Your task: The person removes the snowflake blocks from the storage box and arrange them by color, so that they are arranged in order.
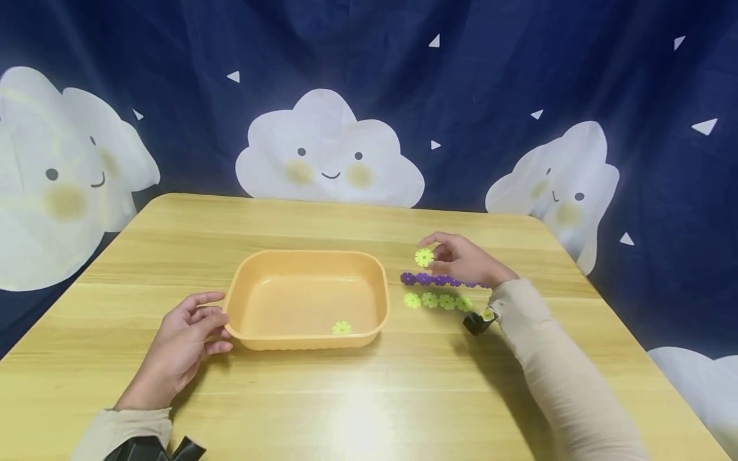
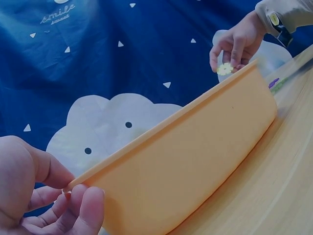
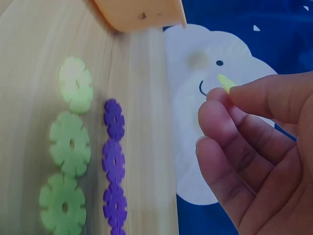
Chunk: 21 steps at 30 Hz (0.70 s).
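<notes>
My left hand (image 1: 183, 336) pinches the left rim of an orange plastic basin (image 1: 311, 255), with the thumb over the edge, as the left wrist view also shows. A yellow-green snowflake building disc (image 1: 342, 328) lies inside the basin, near its front wall. Above the table, right of the basin, my right hand (image 1: 464, 259) pinches another yellow-green snowflake disc (image 1: 424, 258) between thumb and fingers; in the right wrist view that held disc (image 3: 225, 83) appears edge-on. Under this hand lie a row of purple discs (image 1: 423, 279) and, nearer me, a row of yellow-green discs (image 1: 429, 300).
Everything rests on a wooden table (image 1: 277, 403) with rounded far corners. Behind it hangs a dark blue curtain (image 1: 357, 45) printed with white clouds and small triangles. The right end of the purple row is partly hidden by my right wrist.
</notes>
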Each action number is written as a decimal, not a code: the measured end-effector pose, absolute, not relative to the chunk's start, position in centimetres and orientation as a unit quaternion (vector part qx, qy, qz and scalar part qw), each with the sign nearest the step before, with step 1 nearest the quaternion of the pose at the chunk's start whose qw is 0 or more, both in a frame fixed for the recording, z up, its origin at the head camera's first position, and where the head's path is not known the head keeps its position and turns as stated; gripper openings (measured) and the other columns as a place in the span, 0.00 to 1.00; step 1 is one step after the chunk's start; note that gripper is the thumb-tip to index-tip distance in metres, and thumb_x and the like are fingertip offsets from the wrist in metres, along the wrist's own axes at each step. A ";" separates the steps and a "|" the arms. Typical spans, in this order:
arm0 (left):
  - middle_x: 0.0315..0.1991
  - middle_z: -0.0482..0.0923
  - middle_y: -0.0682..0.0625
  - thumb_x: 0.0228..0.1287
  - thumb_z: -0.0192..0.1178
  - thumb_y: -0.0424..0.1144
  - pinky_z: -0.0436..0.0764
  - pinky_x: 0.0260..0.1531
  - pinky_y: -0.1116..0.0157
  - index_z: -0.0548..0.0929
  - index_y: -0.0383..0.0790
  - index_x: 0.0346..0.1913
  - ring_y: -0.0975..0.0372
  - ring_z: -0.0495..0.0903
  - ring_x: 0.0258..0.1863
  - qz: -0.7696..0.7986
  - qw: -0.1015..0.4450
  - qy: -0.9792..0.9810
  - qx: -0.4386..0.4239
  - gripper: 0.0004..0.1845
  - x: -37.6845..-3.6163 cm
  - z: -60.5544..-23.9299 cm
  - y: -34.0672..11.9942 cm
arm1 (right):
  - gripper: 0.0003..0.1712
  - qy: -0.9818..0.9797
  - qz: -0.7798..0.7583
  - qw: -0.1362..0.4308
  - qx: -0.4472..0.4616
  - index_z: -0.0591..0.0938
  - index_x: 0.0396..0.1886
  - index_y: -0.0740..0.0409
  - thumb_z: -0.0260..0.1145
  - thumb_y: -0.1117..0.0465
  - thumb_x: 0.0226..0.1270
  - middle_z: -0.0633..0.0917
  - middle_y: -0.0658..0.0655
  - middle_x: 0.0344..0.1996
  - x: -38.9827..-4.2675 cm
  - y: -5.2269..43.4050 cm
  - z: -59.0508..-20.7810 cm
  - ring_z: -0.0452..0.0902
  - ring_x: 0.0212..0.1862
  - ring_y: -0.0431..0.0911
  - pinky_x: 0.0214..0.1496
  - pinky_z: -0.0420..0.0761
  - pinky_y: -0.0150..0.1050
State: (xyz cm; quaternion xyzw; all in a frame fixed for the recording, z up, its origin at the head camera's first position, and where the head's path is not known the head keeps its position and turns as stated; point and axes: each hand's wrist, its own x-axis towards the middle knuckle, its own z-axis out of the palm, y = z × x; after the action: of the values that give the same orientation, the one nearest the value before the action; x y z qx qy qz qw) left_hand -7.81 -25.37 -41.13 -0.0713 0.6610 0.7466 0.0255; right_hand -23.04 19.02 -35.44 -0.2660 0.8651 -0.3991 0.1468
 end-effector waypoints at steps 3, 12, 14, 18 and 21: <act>0.37 0.72 0.54 0.69 0.54 0.26 0.86 0.25 0.67 0.65 0.42 0.59 0.64 0.76 0.29 0.749 0.027 0.657 -0.073 0.19 -7.7 -41.3 -25.4 | 0.20 0.868 -0.396 0.144 -0.264 0.73 0.57 0.64 0.61 0.73 0.66 0.81 0.66 0.30 -22.9 19.6 -35.7 0.77 0.33 0.64 0.36 0.84 0.50; 0.37 0.72 0.54 0.69 0.54 0.26 0.87 0.25 0.67 0.66 0.42 0.58 0.64 0.77 0.28 0.759 0.025 0.647 -0.072 0.19 -7.6 -41.8 -25.5 | 0.20 0.873 -0.390 0.156 -0.246 0.73 0.57 0.62 0.61 0.72 0.66 0.81 0.69 0.32 -22.9 21.1 -36.1 0.77 0.34 0.65 0.35 0.84 0.50; 0.37 0.73 0.54 0.69 0.54 0.26 0.87 0.25 0.67 0.67 0.43 0.57 0.64 0.77 0.28 0.760 0.024 0.646 -0.068 0.18 -7.6 -41.7 -25.6 | 0.19 0.873 -0.388 0.159 -0.249 0.73 0.57 0.63 0.61 0.72 0.66 0.81 0.68 0.32 -22.9 21.3 -36.1 0.76 0.33 0.64 0.33 0.83 0.47; 0.37 0.73 0.54 0.69 0.53 0.25 0.87 0.25 0.67 0.68 0.44 0.57 0.64 0.77 0.29 0.760 0.022 0.646 -0.061 0.18 -7.7 -41.7 -25.5 | 0.19 0.874 -0.386 0.155 -0.252 0.73 0.56 0.63 0.61 0.73 0.66 0.81 0.62 0.28 -22.9 21.5 -36.1 0.74 0.30 0.61 0.29 0.80 0.42; 0.37 0.73 0.54 0.69 0.53 0.25 0.87 0.25 0.67 0.67 0.43 0.57 0.64 0.77 0.29 0.760 0.022 0.646 -0.063 0.18 -7.8 -41.6 -25.4 | 0.19 0.874 -0.386 0.152 -0.253 0.73 0.56 0.64 0.61 0.73 0.66 0.80 0.59 0.27 -23.0 21.7 -36.1 0.72 0.26 0.56 0.24 0.77 0.39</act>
State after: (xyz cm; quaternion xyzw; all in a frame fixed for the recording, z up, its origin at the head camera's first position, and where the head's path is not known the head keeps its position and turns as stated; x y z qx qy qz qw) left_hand -7.84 -25.44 -41.64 -0.0633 0.6462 0.7602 0.0222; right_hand -22.97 21.74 -36.05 -0.2533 0.8740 -0.3858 0.1521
